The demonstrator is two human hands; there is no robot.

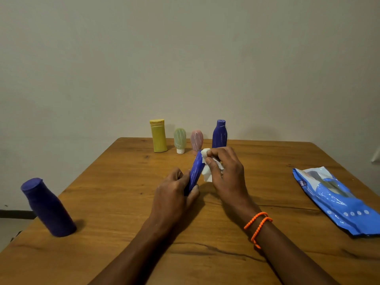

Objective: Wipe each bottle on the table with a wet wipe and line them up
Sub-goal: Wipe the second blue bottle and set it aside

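Observation:
My left hand [174,190] grips the lower end of a slim blue bottle [195,171], tilted above the middle of the wooden table [123,202]. My right hand [225,173] holds a white wet wipe [206,170] against the bottle's upper side. At the table's far edge stands a row: a yellow bottle [158,136], a small green bottle [180,140] on a white cap, a small pink bottle [196,139] and a dark blue bottle [219,134]. A purple bottle [48,206] stands apart at the near left.
A blue pack of wet wipes [337,200] lies on the table at the right, close to the edge. A plain wall rises right behind the row of bottles. The table's left edge runs just beside the purple bottle.

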